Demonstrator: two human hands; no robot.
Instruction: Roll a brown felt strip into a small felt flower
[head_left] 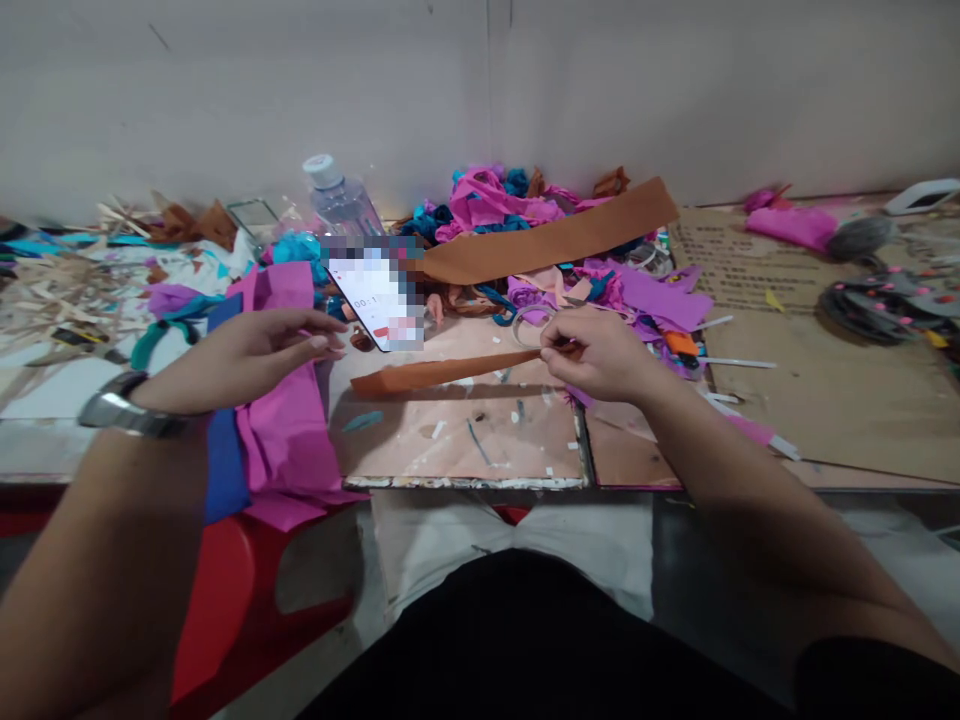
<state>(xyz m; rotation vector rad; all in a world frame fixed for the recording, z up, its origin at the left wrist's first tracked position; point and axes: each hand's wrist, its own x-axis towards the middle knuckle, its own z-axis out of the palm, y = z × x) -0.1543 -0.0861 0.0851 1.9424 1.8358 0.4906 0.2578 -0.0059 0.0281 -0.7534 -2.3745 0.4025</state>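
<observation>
Head: two brown strips [442,374] [555,237], one in right hand [596,352].

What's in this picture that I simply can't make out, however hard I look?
In the head view:
Held part of the narrow brown paper-like strip: hidden by the right hand's grip.
Some of the rectangular, white-screened phone: masked by pixelation.
Printing on the flat brown cardboard sheet: too small and blurred to read.
Far end of the white, rounded plastic-looking frame: cut off by the right edge.

The narrow strip [442,374] is plain orange-brown, the sheets [289,430] magenta, the bottle cap [322,170] white, the chair [232,580] red.
</observation>
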